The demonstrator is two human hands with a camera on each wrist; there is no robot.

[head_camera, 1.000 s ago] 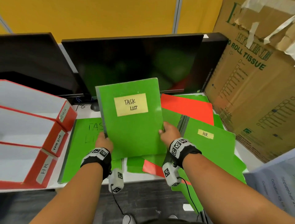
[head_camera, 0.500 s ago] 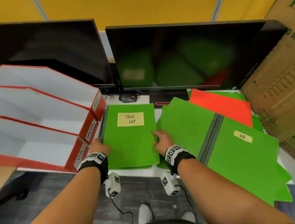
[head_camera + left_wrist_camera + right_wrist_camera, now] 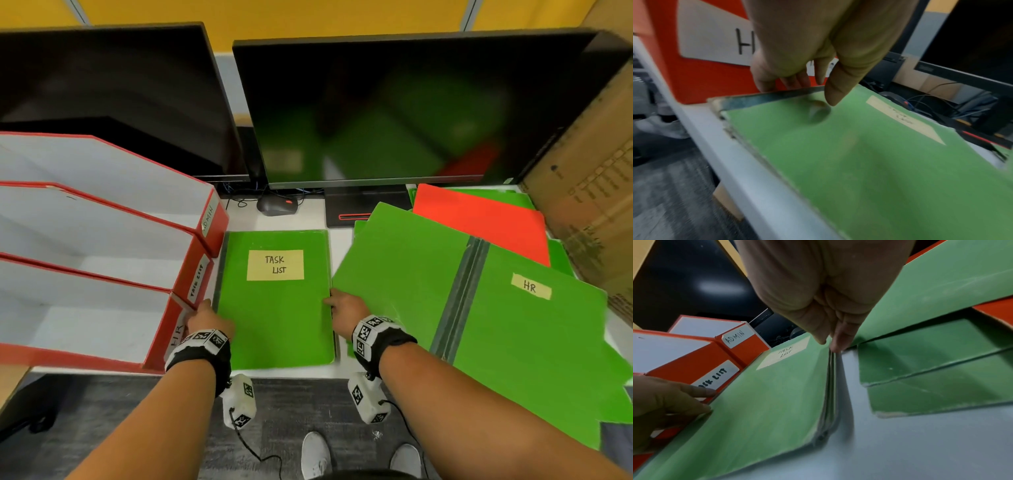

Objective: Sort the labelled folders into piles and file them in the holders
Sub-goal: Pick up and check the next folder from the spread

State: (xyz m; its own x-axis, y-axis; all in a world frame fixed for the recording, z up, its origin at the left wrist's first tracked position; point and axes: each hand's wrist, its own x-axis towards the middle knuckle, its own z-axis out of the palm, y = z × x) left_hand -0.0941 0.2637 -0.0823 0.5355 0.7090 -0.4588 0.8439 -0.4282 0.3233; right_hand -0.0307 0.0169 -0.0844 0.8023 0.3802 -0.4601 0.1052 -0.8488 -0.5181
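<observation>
A green folder labelled TASK LIST lies flat on top of a green pile, right beside the red holders. My left hand rests against its left spine edge, fingers straight down along the pile and thumb just above the cover. Straight fingers of my right hand press the pile's right edge. An open green folder labelled HR tops the loose heap on the right, with a red folder behind it. The holders read ADMIN, TASK LIST and HR.
Two dark monitors stand along the back, with a mouse between them. A large cardboard box walls in the right side. The white desk's front edge runs just below the folders.
The TASK LIST folder, held up in both hands a second ago, now lies flat on the left pile. Both hands have slid from gripping it to its side edges.
</observation>
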